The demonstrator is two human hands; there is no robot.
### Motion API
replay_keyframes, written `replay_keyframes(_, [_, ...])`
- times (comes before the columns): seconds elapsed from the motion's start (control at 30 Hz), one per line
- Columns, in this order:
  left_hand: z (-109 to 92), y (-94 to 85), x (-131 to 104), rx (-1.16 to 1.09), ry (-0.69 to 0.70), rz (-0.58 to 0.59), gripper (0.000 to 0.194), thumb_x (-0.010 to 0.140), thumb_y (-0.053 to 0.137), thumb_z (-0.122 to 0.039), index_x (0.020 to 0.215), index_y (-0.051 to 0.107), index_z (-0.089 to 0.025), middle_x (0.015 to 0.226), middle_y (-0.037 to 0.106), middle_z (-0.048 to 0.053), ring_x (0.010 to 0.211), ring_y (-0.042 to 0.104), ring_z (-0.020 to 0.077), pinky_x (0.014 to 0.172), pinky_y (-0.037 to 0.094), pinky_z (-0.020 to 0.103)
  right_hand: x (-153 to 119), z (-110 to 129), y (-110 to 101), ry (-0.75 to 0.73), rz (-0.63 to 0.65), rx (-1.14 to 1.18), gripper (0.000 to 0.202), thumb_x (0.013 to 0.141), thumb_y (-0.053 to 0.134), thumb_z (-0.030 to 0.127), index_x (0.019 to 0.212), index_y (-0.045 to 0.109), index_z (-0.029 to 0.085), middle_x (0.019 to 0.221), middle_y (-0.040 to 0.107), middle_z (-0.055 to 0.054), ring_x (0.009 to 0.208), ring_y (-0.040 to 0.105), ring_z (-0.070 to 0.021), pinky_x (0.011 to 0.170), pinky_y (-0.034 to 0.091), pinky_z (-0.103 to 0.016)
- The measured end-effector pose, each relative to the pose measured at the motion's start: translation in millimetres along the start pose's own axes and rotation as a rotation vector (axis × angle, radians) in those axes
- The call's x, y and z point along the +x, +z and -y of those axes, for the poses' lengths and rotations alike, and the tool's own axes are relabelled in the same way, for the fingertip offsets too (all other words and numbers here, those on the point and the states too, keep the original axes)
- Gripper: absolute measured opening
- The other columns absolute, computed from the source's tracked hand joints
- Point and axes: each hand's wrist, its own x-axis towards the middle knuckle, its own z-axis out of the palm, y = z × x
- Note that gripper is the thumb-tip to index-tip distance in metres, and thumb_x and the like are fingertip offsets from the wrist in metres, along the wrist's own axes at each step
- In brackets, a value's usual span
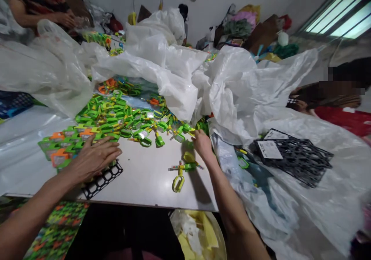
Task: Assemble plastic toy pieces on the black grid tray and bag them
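Taking the middle of the table [147, 175] as the dial's centre, your hands are sitting well apart. Between nine and ten o'clock your left hand [97, 157] is lying palm down, fingers stretched out, over a black tray [104, 184] and next to a block of green and orange pieces [60, 157]; it is hiding whatever is under the palm. At two o'clock your right hand [202, 142] is bringing its fingertips to the edge of the pile of green pieces [116, 117]; I cannot tell whether they are pinching one. The pile is spreading from eleven to past one o'clock. Loose green and yellow pieces [190, 167] are lying at three o'clock, and farther out black stacked trays [301, 163] are resting on plastic sheeting [333, 198]. Between four and five, below the table's edge, a bin [222, 238] is holding yellow and white scraps. At eleven, well beyond, a co-worker [21, 14] is bending both arms.
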Motion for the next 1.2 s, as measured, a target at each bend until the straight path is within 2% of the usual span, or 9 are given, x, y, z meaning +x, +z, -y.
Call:
replay_keyframes(0.1, [1.1,-0.2,3.3,0.067,0.056,0.077,0.043,0.1,0.03,-0.047,0.104,0.071,-0.031,0.116,0.071,0.002,0.124,0.052,0.0284,0.111,0.019,0.059,18.0,-32.2,-12.6,0.118,-0.037,-0.229,0.023,0.087,0.049,0.01,0.102,0.066,0.011,0.102,0.063,-0.02,0.097,0.061,-0.027,0.081,0.045,-0.034])
replay_keyframes(0.3, [-24.1,-19.3,19.7,0.03,-0.099,0.165,0.046,0.101,0.029,-0.047,0.096,0.071,-0.026,0.113,0.069,0.005,0.117,0.056,0.025,0.109,0.025,0.054,20.3,-48.0,3.4,0.177,-0.014,-0.455,0.022,0.085,0.046,0.012,0.091,0.067,0.007,0.079,0.064,-0.02,0.077,0.064,-0.0301,0.067,0.045,-0.038])
replay_keyframes(0.43, [-30.0,-40.0,29.0,0.018,-0.216,0.188,0.044,0.101,0.031,-0.046,0.107,0.068,-0.024,0.131,0.06,0.006,0.124,0.052,0.0223,0.111,0.026,0.051,23.7,-52.5,0.3,0.07,-0.073,-0.178,0.019,0.085,0.052,0.028,0.082,0.064,0.014,0.067,0.061,-0.013,0.063,0.06,-0.0245,0.058,0.043,-0.034])
replay_keyframes(0.5, [-31.4,-54.8,23.7,-0.008,-0.313,0.072,0.045,0.102,0.027,-0.045,0.117,0.064,-0.023,0.138,0.056,0.006,0.129,0.047,0.0209,0.113,0.027,0.047,11.9,-26.3,-0.3,-0.05,-0.048,0.194,0.024,0.084,0.056,0.041,0.083,0.062,0.017,0.068,0.061,-0.008,0.06,0.056,-0.0199,0.055,0.042,-0.03])
replay_keyframes(0.6, [-34.2,-68.1,3.8,-0.022,-0.489,-0.159,0.047,0.102,0.024,-0.042,0.124,0.06,-0.022,0.138,0.055,0.007,0.131,0.046,0.0208,0.112,0.031,0.045,-30.7,51.6,22.3,-0.147,0.106,0.657,0.029,0.08,0.06,0.047,0.087,0.061,0.019,0.072,0.062,-0.004,0.061,0.055,-0.0167,0.055,0.045,-0.027])
replay_keyframes(0.77, [-41.4,-43.9,-26.4,0.077,-0.616,-0.101,0.04,0.099,0.039,-0.042,0.129,0.057,-0.023,0.148,0.046,0.012,0.138,0.037,0.0311,0.112,0.019,0.063,-107.4,167.0,115.6,-0.239,0.67,1.032,0.026,0.077,0.058,0.04,0.091,0.061,0.018,0.086,0.067,-0.006,0.072,0.06,-0.0181,0.061,0.05,-0.029])
replay_keyframes(0.9, [-45.8,-25.3,-30.3,0.088,-0.621,-0.112,0.039,0.099,0.04,-0.039,0.132,0.054,-0.023,0.15,0.043,0.012,0.14,0.036,0.0299,0.114,0.015,0.062,-121.3,191.0,153.9,-0.183,0.618,1.111,0.023,0.079,0.06,0.041,0.091,0.059,0.02,0.091,0.066,-0.004,0.078,0.061,-0.0176,0.07,0.051,-0.03])
replay_keyframes(1.0, [-44.4,-25.2,-29.1,0.089,-0.624,-0.125,0.039,0.098,0.04,-0.039,0.132,0.055,-0.023,0.149,0.044,0.012,0.14,0.035,0.0292,0.115,0.012,0.06,-114.0,200.4,165.5,-0.34,0.565,1.059,0.016,0.081,0.058,0.034,0.088,0.061,0.02,0.09,0.066,-0.005,0.08,0.061,-0.018,0.075,0.05,-0.03])
replay_keyframes(1.2, [-49.9,-37.4,-34.1,0.035,-0.578,-0.158,0.04,0.098,0.037,-0.039,0.132,0.054,-0.023,0.151,0.042,0.01,0.14,0.036,0.0286,0.115,0.017,0.058,-115.8,218.9,186.6,-0.603,0.454,0.564,0.02,0.081,0.048,0.014,0.094,0.062,0.017,0.098,0.066,-0.011,0.088,0.06,-0.0213,0.08,0.05,-0.033])
